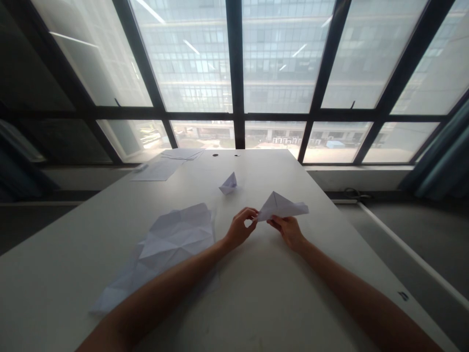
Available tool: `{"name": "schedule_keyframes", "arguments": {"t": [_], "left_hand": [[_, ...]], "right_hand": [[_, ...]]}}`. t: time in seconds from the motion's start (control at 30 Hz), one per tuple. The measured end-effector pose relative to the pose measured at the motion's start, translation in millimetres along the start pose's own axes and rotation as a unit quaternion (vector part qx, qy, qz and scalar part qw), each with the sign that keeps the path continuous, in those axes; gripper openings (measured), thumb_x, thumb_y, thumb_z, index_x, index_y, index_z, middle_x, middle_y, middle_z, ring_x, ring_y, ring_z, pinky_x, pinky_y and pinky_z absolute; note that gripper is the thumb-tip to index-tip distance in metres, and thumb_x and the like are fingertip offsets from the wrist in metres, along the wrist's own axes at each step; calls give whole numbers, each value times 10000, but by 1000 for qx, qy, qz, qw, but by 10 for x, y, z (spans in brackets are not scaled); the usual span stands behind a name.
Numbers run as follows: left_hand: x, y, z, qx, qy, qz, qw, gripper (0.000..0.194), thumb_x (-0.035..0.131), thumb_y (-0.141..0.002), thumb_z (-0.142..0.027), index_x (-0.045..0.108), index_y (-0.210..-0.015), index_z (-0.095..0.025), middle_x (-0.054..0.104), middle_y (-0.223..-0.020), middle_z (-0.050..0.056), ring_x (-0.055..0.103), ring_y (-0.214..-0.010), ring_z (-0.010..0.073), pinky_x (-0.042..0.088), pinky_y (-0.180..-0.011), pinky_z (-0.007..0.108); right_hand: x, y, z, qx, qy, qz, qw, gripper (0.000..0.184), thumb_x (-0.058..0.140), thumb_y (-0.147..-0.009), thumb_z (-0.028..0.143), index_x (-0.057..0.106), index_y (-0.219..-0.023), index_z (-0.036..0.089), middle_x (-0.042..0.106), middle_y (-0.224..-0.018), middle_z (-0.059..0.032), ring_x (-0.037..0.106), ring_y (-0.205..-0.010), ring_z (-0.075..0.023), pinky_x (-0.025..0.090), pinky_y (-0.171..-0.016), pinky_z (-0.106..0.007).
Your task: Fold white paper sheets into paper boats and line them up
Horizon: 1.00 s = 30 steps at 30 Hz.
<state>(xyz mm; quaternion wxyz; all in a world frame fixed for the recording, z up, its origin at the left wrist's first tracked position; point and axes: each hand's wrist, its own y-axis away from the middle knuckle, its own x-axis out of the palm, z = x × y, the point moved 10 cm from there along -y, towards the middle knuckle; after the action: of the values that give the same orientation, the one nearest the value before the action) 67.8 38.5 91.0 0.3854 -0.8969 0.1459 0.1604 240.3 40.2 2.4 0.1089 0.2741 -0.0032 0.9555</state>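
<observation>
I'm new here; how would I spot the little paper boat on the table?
Find the white table before the tall windows. Along its middle, just beyond the left hand, sits the paper boat. Unlike the creased sheet spread nearer on the left, it rises to a peak; unlike the folded paper that hand and the right hand hold, it sits free.

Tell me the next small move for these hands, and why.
Probably press the left corner of the folded paper firmly with the left hand: that hand pinches the corner, and the right hand holds the lower edge close by, which should keep the paper steady.
</observation>
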Motion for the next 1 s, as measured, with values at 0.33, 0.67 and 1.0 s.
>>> {"name": "schedule_keyframes", "arguments": {"t": [0.33, 0.67, 1.0], "left_hand": [[53, 32, 569, -187, 101, 17, 977, 354, 658, -838, -373, 616, -1110, -150, 655, -791, 24, 595, -685, 136, 460, -606, 235], [53, 10, 562, -178, 155, 3, 972, 282, 707, -794, -426, 636, -859, -162, 634, -907, 47, 587, -702, 127, 466, -614, 231], [156, 11, 422, -179, 104, 80, 975, 339, 686, -803, -477, 738, -813, -142, 686, -736, 41, 595, -666, 154, 454, -618, 244]], "right_hand": [[64, 28, 13, 8, 18, 24, 1000, 386, 921, -494, 293, 738, -796, 136, 734, -833, -46, 679, -750, -204, 597, -846, -422], [57, 0, -31, 19, 23, 41, 999, 386, 916, -502, 306, 738, -795, 126, 739, -844, -61, 675, -723, -207, 607, -805, -412], [49, 6, -31, 18, 24, 38, 999, 390, 915, -508, 299, 734, -803, 121, 736, -850, -60, 678, -748, -202, 589, -817, -390]]}}
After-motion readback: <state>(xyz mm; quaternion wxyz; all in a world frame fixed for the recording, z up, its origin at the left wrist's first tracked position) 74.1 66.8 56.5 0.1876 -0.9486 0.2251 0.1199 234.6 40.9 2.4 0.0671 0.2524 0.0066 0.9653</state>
